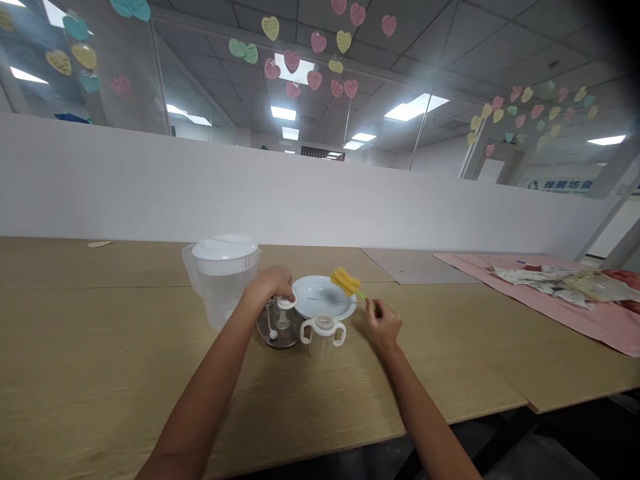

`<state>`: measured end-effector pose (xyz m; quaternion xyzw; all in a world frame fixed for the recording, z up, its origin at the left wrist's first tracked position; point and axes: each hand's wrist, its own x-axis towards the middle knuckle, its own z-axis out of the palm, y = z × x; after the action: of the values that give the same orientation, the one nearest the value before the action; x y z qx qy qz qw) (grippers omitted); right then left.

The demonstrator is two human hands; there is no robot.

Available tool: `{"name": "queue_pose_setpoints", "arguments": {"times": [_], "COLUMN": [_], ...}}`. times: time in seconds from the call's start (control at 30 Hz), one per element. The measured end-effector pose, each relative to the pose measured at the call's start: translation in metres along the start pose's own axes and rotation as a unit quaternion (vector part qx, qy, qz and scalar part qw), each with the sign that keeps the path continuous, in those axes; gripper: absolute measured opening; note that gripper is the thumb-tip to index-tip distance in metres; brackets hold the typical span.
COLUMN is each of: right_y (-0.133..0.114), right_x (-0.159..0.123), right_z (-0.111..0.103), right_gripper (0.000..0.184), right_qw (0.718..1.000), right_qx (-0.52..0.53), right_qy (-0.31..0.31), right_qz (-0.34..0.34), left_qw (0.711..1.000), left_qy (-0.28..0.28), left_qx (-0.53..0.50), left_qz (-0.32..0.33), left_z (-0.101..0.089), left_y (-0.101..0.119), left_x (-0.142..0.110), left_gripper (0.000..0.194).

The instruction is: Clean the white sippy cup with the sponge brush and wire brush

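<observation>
My right hand (384,323) is closed round the green handle of a yellow sponge bottle brush (345,281), whose head is up over the right rim of a white bowl (350,310). At the left, my left hand (273,283) pinches a white ring-shaped bottle cap (287,303) above a dark metal tray (270,341). On that tray lie a clear bottle nipple (283,321) and a thin straw with a white weighted end (273,334). A clear baby bottle (323,343) with two white handles stands upright in front of the bowl, its top uncovered.
A lidded clear plastic pitcher (223,287) stands left of the tray, close to my left forearm. A pink cloth (540,307) with crumpled plastic bags (595,283) covers the table's right side. A flat wooden piece (100,244) lies far left, near the white partition (310,200).
</observation>
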<state>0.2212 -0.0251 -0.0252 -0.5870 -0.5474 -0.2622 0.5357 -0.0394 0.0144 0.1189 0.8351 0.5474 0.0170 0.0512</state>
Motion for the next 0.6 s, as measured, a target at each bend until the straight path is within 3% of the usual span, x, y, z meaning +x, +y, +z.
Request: {"name": "queue_pose_setpoints", "arguments": {"times": [0.17, 0.4, 0.5, 0.6], "right_y": [0.002, 0.002, 0.002, 0.0], "right_x": [-0.001, 0.0, 0.001, 0.001], "right_z": [0.002, 0.002, 0.002, 0.002], "right_gripper": [0.035, 0.034, 0.035, 0.035], "right_qw": [1.0, 1.0, 1.0, 1.0], "right_qx": [0.005, -0.005, -0.007, -0.01], "right_qy": [-0.005, -0.005, -0.001, 0.0], "right_qz": [-0.004, -0.007, -0.006, -0.002], "left_qw": [0.99, 0.971, 0.978, 0.993], "left_qy": [-0.125, -0.205, -0.18, -0.092], "left_qx": [0.0, -0.035, -0.022, -0.003], "left_qz": [-0.069, -0.114, -0.105, -0.071], "left_z": [0.006, 0.029, 0.026, 0.015], "left_y": [-0.001, 0.006, 0.01, 0.018], "left_x": [0.005, 0.011, 0.006, -0.003], "left_gripper": [0.024, 0.016, 0.01, 0.015]}}
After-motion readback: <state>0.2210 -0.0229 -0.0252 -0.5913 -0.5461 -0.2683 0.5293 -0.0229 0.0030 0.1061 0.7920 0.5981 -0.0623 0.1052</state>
